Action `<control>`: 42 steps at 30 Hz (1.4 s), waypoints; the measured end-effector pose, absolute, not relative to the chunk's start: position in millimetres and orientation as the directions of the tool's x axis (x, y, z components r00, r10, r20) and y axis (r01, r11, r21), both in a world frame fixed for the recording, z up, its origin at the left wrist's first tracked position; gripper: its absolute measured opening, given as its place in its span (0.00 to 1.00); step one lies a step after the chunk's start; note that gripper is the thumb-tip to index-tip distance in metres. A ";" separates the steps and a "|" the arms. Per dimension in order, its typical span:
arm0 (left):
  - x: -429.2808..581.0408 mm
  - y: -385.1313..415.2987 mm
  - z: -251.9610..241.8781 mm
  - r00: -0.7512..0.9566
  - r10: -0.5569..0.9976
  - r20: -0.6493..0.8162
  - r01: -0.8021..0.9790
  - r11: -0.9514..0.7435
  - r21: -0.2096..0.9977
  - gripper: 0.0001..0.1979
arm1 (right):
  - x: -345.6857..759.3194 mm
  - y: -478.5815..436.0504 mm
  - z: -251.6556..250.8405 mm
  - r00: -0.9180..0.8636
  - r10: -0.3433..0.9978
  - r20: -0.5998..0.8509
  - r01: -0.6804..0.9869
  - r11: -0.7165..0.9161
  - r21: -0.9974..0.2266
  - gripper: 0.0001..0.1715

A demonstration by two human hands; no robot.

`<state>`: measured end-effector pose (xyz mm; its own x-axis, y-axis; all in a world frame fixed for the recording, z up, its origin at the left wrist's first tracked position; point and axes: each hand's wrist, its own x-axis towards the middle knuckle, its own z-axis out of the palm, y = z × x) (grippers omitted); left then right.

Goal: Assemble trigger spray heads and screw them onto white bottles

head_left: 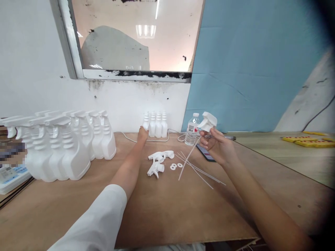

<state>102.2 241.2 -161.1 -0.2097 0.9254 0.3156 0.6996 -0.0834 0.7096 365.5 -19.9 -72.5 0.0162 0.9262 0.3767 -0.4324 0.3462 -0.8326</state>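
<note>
My left hand (143, 134) reaches to the back of the table, its fingers closed on the leftmost of several white bottles (158, 126) without spray heads. Raised on the right, my right hand (218, 144) holds a white trigger spray head (208, 121) with a thin dip tube (188, 158) hanging from it. A slim dark and silver pen-like rod (230, 138) also lies across that hand. On the table between my arms are loose trigger spray heads (157, 169), white ring washers (179, 165) and several thin tubes (209, 177).
Several bottles with spray heads fitted (68, 153) crowd the left side. A clear water bottle (190, 134) and a phone (208, 153) are near my right hand. A white cable (128, 138) runs along the wall. Yellow trays (311, 142) lie far right.
</note>
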 end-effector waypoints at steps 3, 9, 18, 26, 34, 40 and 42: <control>97.1 246.0 -169.2 -0.171 0.941 0.292 0.679 -0.103 0.727 0.20 | 364.8 -18.1 -76.0 0.003 0.937 0.350 -0.428 0.318 -0.846 0.11; 90.4 245.8 -183.0 -0.077 0.967 0.243 0.642 -0.139 0.754 0.17 | 362.6 -13.6 -82.0 0.032 0.948 0.316 -0.368 0.305 -0.878 0.12; 80.3 207.5 -189.5 -0.075 0.900 0.429 0.544 -0.324 0.775 0.12 | 350.9 -2.5 -102.1 -0.058 0.983 0.174 -0.466 0.128 -0.876 0.08; 72.1 108.2 -196.4 0.098 0.819 0.566 0.453 -0.543 0.707 0.11 | 349.5 4.9 -116.3 -0.072 0.991 0.113 -0.472 0.066 -0.879 0.07; 66.1 37.7 -183.4 0.788 0.239 0.567 0.148 -0.968 0.202 0.12 | 363.3 17.1 -123.8 0.018 0.998 0.061 -0.430 0.063 -0.901 0.11; 72.5 48.1 -190.1 0.728 0.379 0.571 0.332 -0.924 0.190 0.12 | 364.8 21.0 -131.2 0.072 0.997 0.003 -0.393 0.031 -0.919 0.20; 73.0 51.1 -193.7 0.709 0.399 0.582 0.362 -0.914 0.185 0.12 | 363.5 20.9 -133.8 0.100 0.995 -0.007 -0.366 0.030 -0.930 0.21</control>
